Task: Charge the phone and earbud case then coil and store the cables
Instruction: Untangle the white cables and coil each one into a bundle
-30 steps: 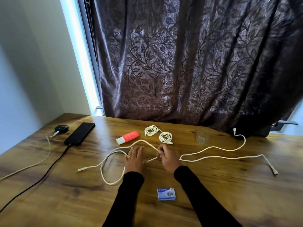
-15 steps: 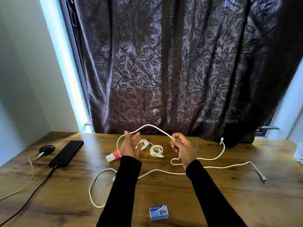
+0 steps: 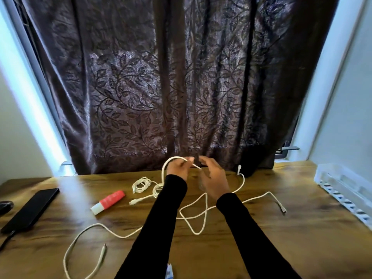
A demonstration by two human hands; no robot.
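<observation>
The near right part of the table (image 3: 302,248) is bare wood, open for a hand. Loose white cable (image 3: 203,210) crosses the middle and near left. Far left, the phone (image 3: 30,210) and a red-and-white tube (image 3: 108,202) block. A clear tray (image 3: 346,184) closes the right edge.

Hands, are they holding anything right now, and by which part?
The left hand pinches the white cable near one end, a loop arching over it. The right hand looks open beside it, blurred.

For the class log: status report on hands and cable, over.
Left hand pinching a white cable loop, raised. Right hand open beside it. Rest of cable trails on table. Nothing in the way.
</observation>
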